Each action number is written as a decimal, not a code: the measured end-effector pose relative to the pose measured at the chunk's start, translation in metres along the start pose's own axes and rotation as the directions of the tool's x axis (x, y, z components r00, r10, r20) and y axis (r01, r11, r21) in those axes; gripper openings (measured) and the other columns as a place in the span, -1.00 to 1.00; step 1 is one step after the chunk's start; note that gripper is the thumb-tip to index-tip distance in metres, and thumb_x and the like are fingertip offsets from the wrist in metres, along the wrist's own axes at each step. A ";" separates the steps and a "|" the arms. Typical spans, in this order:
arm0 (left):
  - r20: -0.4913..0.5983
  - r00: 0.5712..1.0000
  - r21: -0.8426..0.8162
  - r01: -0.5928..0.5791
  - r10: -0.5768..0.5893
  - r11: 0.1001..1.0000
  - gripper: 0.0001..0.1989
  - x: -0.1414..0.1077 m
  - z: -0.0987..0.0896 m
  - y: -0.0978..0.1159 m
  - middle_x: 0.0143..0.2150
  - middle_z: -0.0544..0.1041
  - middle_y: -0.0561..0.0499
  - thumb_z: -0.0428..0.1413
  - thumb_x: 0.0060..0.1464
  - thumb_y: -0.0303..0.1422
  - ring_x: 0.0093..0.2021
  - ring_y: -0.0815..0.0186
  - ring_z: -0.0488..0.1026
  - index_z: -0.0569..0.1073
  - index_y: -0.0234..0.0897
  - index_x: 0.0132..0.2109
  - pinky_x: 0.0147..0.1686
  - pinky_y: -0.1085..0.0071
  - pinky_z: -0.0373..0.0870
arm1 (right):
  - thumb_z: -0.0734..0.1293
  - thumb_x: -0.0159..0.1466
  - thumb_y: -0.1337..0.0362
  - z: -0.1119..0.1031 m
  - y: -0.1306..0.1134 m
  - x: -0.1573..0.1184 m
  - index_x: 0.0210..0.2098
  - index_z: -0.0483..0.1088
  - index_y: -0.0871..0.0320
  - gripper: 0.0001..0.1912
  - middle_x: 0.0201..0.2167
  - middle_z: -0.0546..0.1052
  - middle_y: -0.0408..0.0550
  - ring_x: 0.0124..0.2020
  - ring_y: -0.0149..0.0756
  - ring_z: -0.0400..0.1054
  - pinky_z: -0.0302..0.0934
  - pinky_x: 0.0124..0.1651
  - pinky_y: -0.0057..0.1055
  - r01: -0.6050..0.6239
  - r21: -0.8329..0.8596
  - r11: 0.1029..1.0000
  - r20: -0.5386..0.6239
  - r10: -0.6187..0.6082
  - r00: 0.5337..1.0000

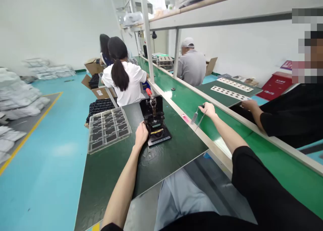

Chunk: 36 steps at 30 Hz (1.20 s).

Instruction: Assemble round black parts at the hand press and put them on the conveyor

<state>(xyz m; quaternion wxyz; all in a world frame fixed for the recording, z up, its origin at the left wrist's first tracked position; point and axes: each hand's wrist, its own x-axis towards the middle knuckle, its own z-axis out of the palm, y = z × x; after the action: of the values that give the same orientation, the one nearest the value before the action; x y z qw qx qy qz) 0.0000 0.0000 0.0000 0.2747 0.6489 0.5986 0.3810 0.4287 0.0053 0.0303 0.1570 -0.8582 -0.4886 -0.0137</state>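
Steadying the toggle-clamp fixture [153, 121] on the tabletop [111, 177] with the left hand [141, 134] against its side (closure indiscernible), hold the small dark part [202, 106] pinched lightly in the right hand [208, 109] over the conveyor belt [185, 97], clear of the slim metal tool [201, 119].

The black toggle-clamp press [154, 118] hides some fingertips of the left hand [141, 134]. Toward three o'clock, the dark bit [202, 106] at the right hand [209, 109] is too small to name. At nine o'clock, the edge cuts off white sacks [15, 98].
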 end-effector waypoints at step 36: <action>-0.012 1.000 0.021 -0.016 0.016 1.000 -0.62 0.005 0.001 -0.004 0.04 0.65 -0.13 -0.06 0.24 -0.46 0.12 0.09 0.57 0.49 -0.22 0.12 0.20 0.19 0.43 | 0.21 0.42 0.20 0.002 0.057 -0.180 -0.58 0.07 0.00 -0.56 -0.63 0.27 -0.12 -0.51 -0.24 0.10 0.05 -0.32 -0.24 0.664 0.041 0.747 -0.393 -0.599 0.698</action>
<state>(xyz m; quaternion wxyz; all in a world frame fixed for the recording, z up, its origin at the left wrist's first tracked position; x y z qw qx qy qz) -0.0020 0.0060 -0.0030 0.2611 0.6541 0.5991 0.3809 0.3820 -0.1715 -0.0175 0.3046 -0.6020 -0.7165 -0.1774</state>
